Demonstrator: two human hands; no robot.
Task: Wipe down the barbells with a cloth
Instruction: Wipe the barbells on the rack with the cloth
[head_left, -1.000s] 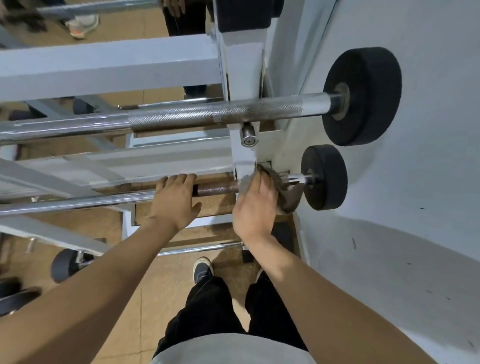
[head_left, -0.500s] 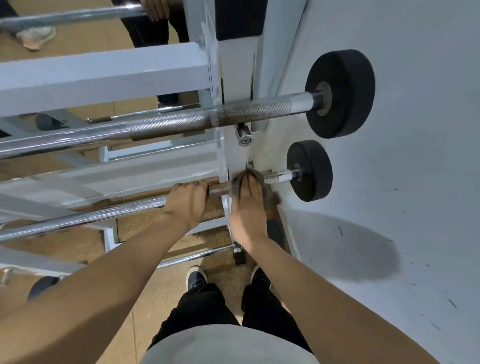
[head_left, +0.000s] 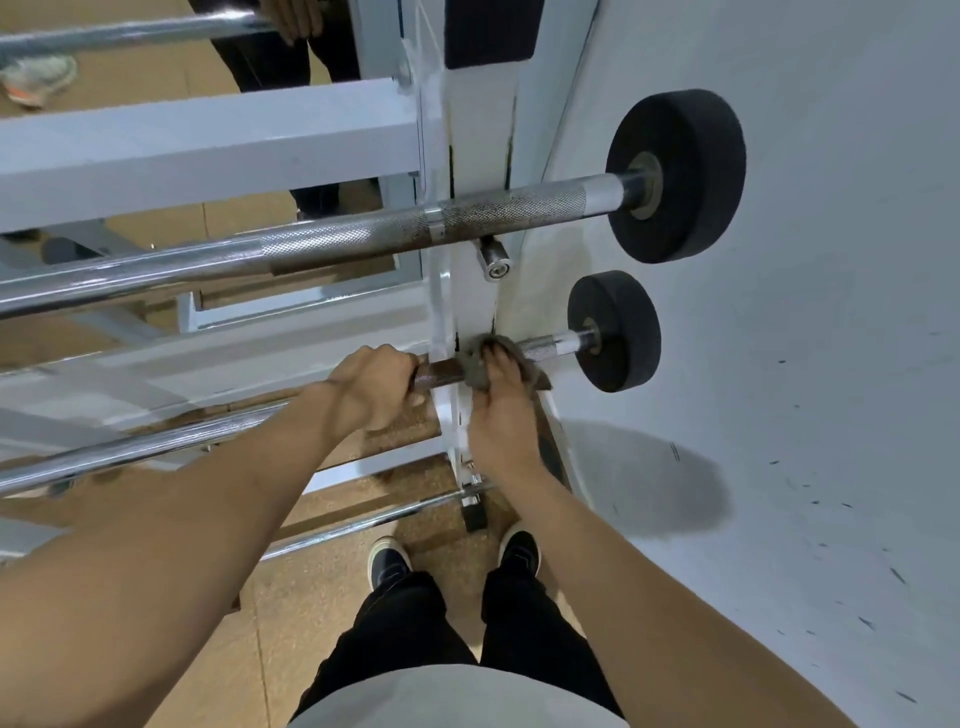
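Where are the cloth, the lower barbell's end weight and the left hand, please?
cloth (head_left: 475, 370): head view, folds left of the fingers.
lower barbell's end weight (head_left: 615, 332): head view, black face.
left hand (head_left: 374, 382): head view, its back.

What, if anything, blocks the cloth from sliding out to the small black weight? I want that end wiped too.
Nothing visible does. The grey cloth, under the right hand, sits on the lower steel barbell beside the white rack upright; the bar runs bare from there to the small black weight plate.

My left hand (head_left: 371, 387) grips the lower barbell (head_left: 550, 344) overhand. At its three o'clock, my right hand (head_left: 501, 410) presses a grey cloth (head_left: 475, 366) around the bar, beside the white rack upright (head_left: 441, 312). A second barbell (head_left: 363, 239) rests at twelve o'clock.
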